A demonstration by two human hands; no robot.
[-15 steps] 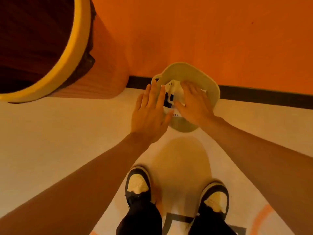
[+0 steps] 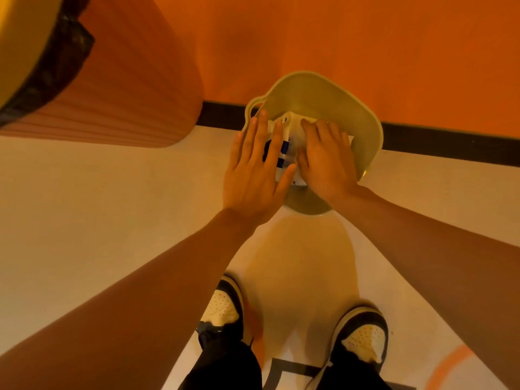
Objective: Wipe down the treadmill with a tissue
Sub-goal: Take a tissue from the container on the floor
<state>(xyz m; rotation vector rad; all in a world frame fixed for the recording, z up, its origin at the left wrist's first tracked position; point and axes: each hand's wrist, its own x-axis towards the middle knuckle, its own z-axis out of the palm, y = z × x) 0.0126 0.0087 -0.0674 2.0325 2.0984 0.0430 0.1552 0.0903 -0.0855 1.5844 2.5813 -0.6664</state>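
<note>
1. Head view looks straight down at a person who bends over a pale basin (image 2: 365,119), which stands on the floor (image 2: 112,206) against the orange wall (image 2: 309,38).
2. The tissue pack (image 2: 285,142), white with blue print, lies inside the basin under both hands. The treadmill itself is not in view.
3. The left hand (image 2: 253,175) lies flat on the left part of the pack, fingers straight and a little spread, pressing it down.
4. The right hand (image 2: 327,161) has its fingers curled onto the right part of the pack, with the thumb along the near edge. It seems to grip the wrapper. Whether a sheet is already between the fingers I cannot tell, because the knuckles hide it.
5. I judge that the step in hand is taking a tissue out, so the wiping is not yet begun.
6. A thin sheet can tear if it is pulled fast or sideways while the flat hand clamps the stack below.
7. Several sheets may come out together. If the flat hand loses its pressure, the whole light pack may rise with the sheet.
8. The basin looks light, so a pull toward the person could make it slide or tip.
9. A large bin (image 2: 126,80) with a black liner stands to the left, well apart from the hands, so I expect no trouble from it.
</note>
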